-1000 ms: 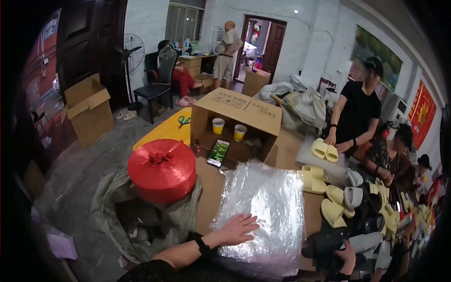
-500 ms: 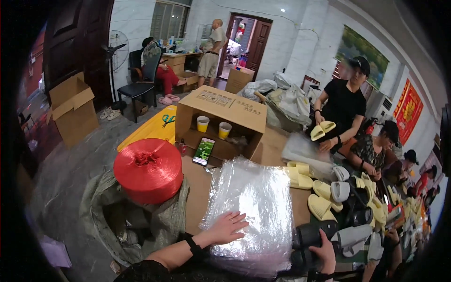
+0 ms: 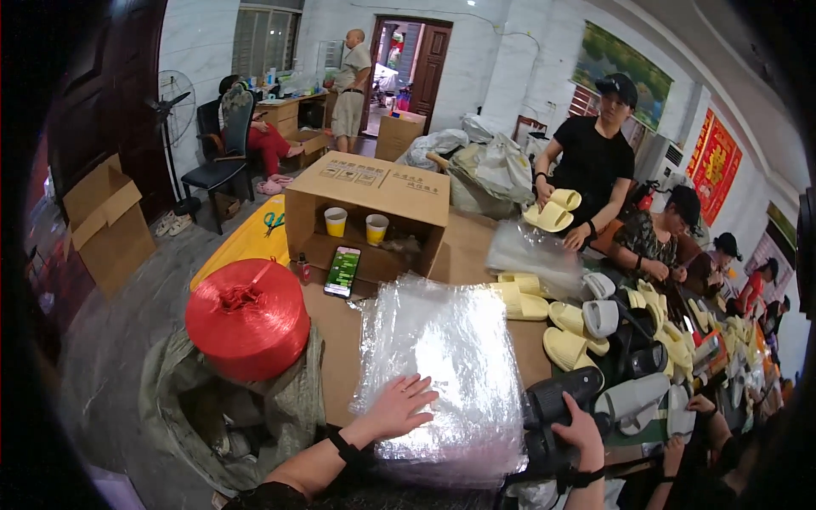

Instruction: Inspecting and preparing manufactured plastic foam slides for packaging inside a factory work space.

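My left hand (image 3: 395, 410) lies flat, fingers spread, on a stack of clear plastic bags (image 3: 459, 340) that covers the table in front of me. On its right side, my right hand (image 3: 580, 432) closes around a black slipper (image 3: 539, 446), its thumb and index finger apart over it. Another black slipper (image 3: 563, 393) lies right beside it, just beyond my fingers. Farther up are pale yellow slippers (image 3: 571, 348), with a grey slipper (image 3: 633, 395) to the right.
A roll of red plastic twine (image 3: 246, 319) sits at left above an open woven sack (image 3: 183, 416). An open carton (image 3: 365, 191) holds two cups; a phone (image 3: 342, 272) leans there. Across the table a person (image 3: 595, 153) holds yellow slippers; several co-workers sit along the right.
The whole view has shifted, so the scene sits farther left. My hands keep their places on the bags and at the black slippers. The person across has lowered the yellow slippers slightly.
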